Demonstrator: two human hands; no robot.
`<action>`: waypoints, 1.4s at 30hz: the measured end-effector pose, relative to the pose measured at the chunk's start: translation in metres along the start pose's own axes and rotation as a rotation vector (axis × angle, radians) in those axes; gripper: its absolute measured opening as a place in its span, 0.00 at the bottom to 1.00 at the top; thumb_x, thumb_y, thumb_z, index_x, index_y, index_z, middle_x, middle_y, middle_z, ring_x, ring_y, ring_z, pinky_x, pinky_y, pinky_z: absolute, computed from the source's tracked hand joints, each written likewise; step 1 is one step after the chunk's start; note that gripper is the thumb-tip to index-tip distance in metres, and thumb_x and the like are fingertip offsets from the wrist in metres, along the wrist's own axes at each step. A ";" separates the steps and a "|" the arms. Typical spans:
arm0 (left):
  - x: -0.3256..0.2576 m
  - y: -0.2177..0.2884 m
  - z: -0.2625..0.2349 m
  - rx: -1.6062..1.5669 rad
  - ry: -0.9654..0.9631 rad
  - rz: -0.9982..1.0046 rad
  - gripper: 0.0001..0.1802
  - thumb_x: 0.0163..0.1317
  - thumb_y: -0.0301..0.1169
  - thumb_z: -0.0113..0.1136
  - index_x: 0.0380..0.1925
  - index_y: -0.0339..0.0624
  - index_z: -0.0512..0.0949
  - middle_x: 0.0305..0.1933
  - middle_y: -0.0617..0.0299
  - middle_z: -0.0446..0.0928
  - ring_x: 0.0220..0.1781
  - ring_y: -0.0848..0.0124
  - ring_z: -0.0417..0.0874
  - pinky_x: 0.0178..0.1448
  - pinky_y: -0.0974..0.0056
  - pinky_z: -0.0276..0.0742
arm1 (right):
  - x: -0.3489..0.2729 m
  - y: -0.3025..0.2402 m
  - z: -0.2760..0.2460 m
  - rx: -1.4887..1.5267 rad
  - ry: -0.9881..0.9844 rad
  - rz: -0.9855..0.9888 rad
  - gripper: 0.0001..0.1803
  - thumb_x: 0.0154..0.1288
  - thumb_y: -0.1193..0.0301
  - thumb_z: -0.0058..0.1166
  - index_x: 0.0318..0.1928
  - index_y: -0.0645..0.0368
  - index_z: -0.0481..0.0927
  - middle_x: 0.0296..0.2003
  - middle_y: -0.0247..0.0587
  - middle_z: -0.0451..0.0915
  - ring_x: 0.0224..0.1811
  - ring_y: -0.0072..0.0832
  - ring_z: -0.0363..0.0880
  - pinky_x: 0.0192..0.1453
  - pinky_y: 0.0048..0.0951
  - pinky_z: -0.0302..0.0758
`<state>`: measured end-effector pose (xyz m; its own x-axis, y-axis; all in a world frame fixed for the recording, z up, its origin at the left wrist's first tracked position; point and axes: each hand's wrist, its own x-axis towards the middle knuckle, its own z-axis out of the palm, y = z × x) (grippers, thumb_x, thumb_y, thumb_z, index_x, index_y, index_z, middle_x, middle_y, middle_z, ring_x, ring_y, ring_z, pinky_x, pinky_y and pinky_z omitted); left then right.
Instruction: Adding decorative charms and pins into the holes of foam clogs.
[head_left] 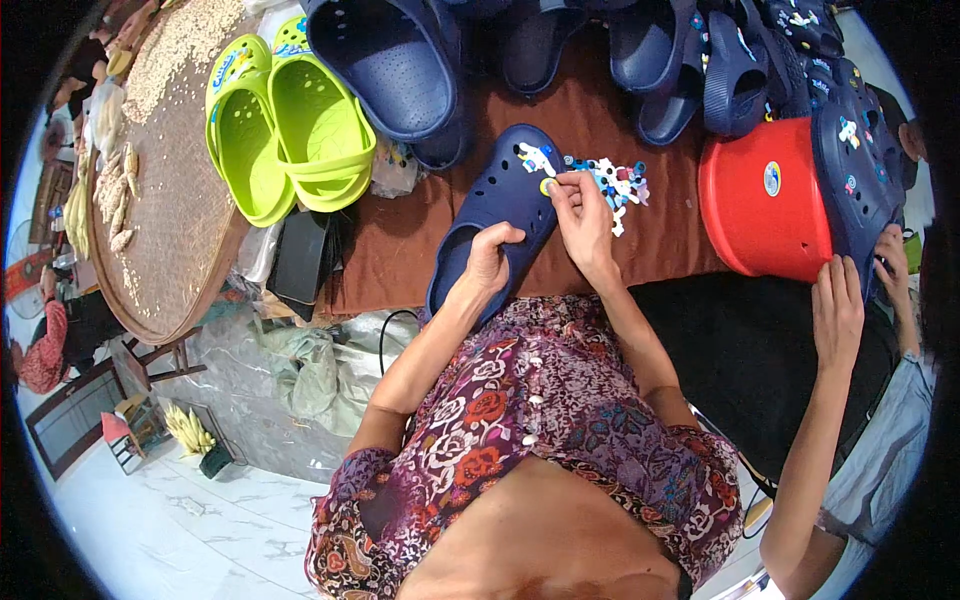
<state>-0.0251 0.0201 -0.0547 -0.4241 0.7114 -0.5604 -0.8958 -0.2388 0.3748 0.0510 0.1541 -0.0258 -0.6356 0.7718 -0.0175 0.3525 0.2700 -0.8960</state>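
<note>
My left hand (490, 258) grips the heel end of a navy blue clog (500, 200) lying on a brown cloth. At the clog's toe, my right hand (580, 215) pinches a small yellow-green charm (547, 186) against the holes. A white and blue charm (535, 157) sits fixed on the toe. Just right of the clog lies a small pile of loose charms (615, 185) in blue, white and pink.
A pair of lime green clogs (290, 125) and several navy clogs (400, 60) lie behind. A red plastic bucket (765, 200) stands at right, where another person's hands (840, 300) hold a decorated navy clog (860, 170). A round woven tray (170, 170) with seeds sits left.
</note>
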 end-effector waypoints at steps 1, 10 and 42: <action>0.000 0.001 0.002 -0.006 -0.002 0.004 0.05 0.46 0.20 0.56 0.24 0.37 0.80 0.33 0.61 0.81 0.37 0.71 0.80 0.52 0.66 0.74 | -0.002 0.000 0.000 0.050 0.025 0.003 0.11 0.65 0.67 0.60 0.41 0.62 0.79 0.33 0.41 0.80 0.27 0.25 0.78 0.33 0.29 0.76; 0.001 -0.002 -0.003 0.008 0.047 0.048 0.07 0.44 0.20 0.54 0.24 0.34 0.81 0.32 0.58 0.82 0.36 0.68 0.81 0.48 0.65 0.76 | 0.001 0.000 0.000 -0.195 -0.001 -0.119 0.14 0.62 0.65 0.64 0.41 0.60 0.79 0.34 0.40 0.78 0.28 0.30 0.80 0.34 0.32 0.77; 0.004 -0.001 -0.006 0.015 -0.038 0.036 0.17 0.51 0.21 0.57 0.44 0.31 0.78 0.42 0.54 0.82 0.45 0.63 0.83 0.55 0.60 0.79 | 0.055 -0.004 -0.013 -0.194 -0.107 -0.391 0.17 0.59 0.67 0.63 0.49 0.58 0.84 0.39 0.43 0.78 0.44 0.40 0.78 0.50 0.37 0.74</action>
<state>-0.0266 0.0189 -0.0615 -0.4507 0.7271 -0.5179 -0.8778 -0.2554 0.4053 0.0238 0.2024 -0.0175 -0.8104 0.5292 0.2515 0.1870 0.6404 -0.7449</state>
